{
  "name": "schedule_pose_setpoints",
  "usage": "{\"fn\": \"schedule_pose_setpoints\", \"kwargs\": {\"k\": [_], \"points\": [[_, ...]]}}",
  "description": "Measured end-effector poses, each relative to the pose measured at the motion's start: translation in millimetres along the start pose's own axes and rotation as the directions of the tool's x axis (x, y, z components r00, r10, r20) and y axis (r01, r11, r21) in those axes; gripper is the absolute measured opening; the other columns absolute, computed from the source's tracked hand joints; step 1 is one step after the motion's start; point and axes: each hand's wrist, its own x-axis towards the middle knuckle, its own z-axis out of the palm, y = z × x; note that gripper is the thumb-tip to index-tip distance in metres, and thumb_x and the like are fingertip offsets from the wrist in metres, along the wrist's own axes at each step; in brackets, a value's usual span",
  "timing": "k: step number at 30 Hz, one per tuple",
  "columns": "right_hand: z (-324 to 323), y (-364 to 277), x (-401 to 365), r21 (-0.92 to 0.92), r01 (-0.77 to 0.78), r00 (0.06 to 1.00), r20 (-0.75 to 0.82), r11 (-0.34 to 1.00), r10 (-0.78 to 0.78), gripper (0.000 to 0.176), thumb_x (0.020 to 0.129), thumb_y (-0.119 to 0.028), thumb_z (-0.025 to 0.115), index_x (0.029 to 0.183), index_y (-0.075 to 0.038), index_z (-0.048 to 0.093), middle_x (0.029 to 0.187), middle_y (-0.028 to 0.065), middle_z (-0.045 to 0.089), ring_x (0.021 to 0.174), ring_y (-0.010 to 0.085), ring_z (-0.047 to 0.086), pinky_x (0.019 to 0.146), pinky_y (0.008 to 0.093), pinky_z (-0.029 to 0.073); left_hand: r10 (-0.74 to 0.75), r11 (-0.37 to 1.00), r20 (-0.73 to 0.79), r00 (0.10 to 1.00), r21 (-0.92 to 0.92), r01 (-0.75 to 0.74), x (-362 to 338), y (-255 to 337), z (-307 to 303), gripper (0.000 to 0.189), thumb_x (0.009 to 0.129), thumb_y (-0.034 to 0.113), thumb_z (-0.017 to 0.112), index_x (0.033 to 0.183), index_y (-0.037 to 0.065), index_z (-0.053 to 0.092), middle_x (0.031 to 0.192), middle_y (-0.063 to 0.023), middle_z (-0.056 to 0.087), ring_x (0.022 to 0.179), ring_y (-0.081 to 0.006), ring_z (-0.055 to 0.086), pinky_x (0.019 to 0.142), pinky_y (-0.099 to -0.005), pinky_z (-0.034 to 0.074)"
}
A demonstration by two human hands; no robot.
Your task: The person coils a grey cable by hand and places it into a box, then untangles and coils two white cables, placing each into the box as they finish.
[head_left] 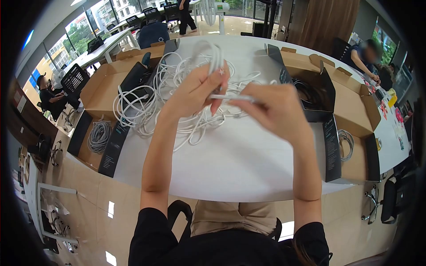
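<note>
My left hand (pixel 202 88) is closed around a looped bundle of white cable (pixel 214 55), whose coil sticks up above the fingers. Blurred by motion, my right hand (pixel 270 106) pinches a stretch of the same cable, which runs straight across between both hands. Behind and below them a loose tangle of white cables (pixel 146 104) spreads over the white table (pixel 213 168). Some of the tangle is hidden by my hands and forearms.
An open cardboard box (pixel 95 159) on the left holds a coiled grey cable (pixel 100 136). On the right, another open box (pixel 355 170) contains a pale coil (pixel 345 144). Dark cables (pixel 306 91) lie in a box behind it. A person (pixel 361 57) works at the table's far right.
</note>
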Motion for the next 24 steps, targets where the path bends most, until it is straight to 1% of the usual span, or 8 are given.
{"fn": "schedule_pose_setpoints", "kwargs": {"k": [2, 6, 8, 13, 14, 18, 22, 24], "points": [[-14, 15, -1, 0.065, -0.03, 0.996, -0.08, 0.997, 0.035, 0.016, 0.071, -0.014, 0.074, 0.078, -0.004, 0.064, 0.053, 0.0004, 0.054, 0.041, 0.0078, 0.042, 0.04, 0.0221, 0.032, -0.103, 0.995, 0.168, 0.98, 0.018, 0.102, -1, 9, 7, 0.043, 0.096, 0.044, 0.031, 0.082, 0.007, 0.046, 0.045, 0.0005, 0.046, 0.035, -0.0037, 0.036, 0.036, -0.0175, 0.028], [-18, 26, -3, 0.323, -0.115, 0.972, -0.156, 0.939, 0.173, 0.022, 0.069, -0.007, 0.074, 0.088, -0.004, 0.065, 0.066, -0.003, 0.056, 0.053, 0.0049, 0.04, 0.047, 0.0205, 0.033, 0.104, 0.917, 0.483, 0.87, -0.384, 0.104, 1, 0, 29, 0.046, 0.094, 0.045, 0.038, 0.075, 0.003, 0.044, 0.042, 0.0033, 0.04, 0.032, -0.0029, 0.036, 0.035, -0.0159, 0.027], [-8, 32, 3, 0.506, 0.036, 0.971, -0.221, 0.862, 0.089, 0.021, 0.07, -0.005, 0.073, 0.089, -0.004, 0.064, 0.077, -0.0006, 0.058, 0.061, 0.0055, 0.042, 0.052, 0.0196, 0.034, 0.171, 0.847, 0.495, 0.852, -0.515, 0.129, -2, 4, 32, 0.044, 0.092, 0.041, 0.044, 0.07, 0.003, 0.044, 0.041, 0.0039, 0.04, 0.03, -0.0027, 0.036, 0.029, -0.0173, 0.023], [19, 25, 7, 0.634, 0.04, 0.984, -0.159, 0.772, 0.079, 0.028, 0.077, -0.011, 0.065, 0.105, -0.005, 0.062, 0.105, 0.0062, 0.059, 0.087, 0.0152, 0.049, 0.081, 0.0275, 0.037, 0.608, 0.209, 0.401, 0.685, -0.913, 0.349, -3, 3, 24, 0.041, 0.095, 0.035, 0.042, 0.067, 0.005, 0.041, 0.038, 0.0027, 0.036, 0.026, -0.0055, 0.029, 0.027, -0.0192, 0.019], [27, 24, 4, 0.744, -0.071, 0.984, -0.057, 0.665, 0.169, 0.039, 0.078, -0.02, 0.065, 0.114, -0.006, 0.057, 0.115, 0.0073, 0.056, 0.101, 0.0207, 0.048, 0.093, 0.0333, 0.032, 0.621, 0.175, 0.372, 0.689, -0.923, 0.342, -4, 6, 24, 0.04, 0.095, 0.035, 0.041, 0.067, 0.005, 0.041, 0.038, 0.0025, 0.035, 0.026, -0.0057, 0.028, 0.027, -0.0195, 0.019], [59, 33, -1, 0.44, 0.067, 0.98, -0.199, 0.896, 0.024, 0.054, 0.074, -0.03, 0.071, 0.119, -0.009, 0.052, 0.123, 0.007, 0.05, 0.115, 0.0241, 0.043, 0.101, 0.0396, 0.025, 0.671, 0.138, 0.302, 0.677, -0.948, 0.286, -15, 33, 20, 0.043, 0.095, 0.039, 0.038, 0.068, 0.006, 0.04, 0.039, 0.0009, 0.036, 0.027, -0.0076, 0.028, 0.027, -0.0209, 0.021], [96, 48, -15, 0.531, -0.193, 0.981, 0.092, 0.825, 0.17, 0.042, 0.074, -0.025, 0.071, 0.11, -0.009, 0.056, 0.101, 0.0048, 0.059, 0.102, 0.0211, 0.05, 0.094, 0.0379, 0.033, 0.682, 0.07, 0.11, 0.723, -0.994, 0.085, -42, 75, 16, 0.035, 0.097, 0.027, 0.035, 0.068, 0.009, 0.036, 0.042, -0.0003, 0.036, 0.029, -0.0062, 0.029, 0.03, -0.0207, 0.023], [111, 49, -25, 0.597, -0.437, 0.898, 0.328, 0.673, 0.293, 0.032, 0.075, -0.021, 0.069, 0.103, -0.009, 0.058, 0.087, 0.003, 0.062, 0.092, 0.0198, 0.053, 0.088, 0.0369, 0.036, 0.769, 0.079, 0.027, 0.639, -0.995, -0.053, -59, 94, 7, 0.03, 0.096, 0.023, 0.034, 0.069, 0.009, 0.034, 0.044, -0.0013, 0.038, 0.03, -0.0062, 0.032, 0.03, -0.0223, 0.024]]}}
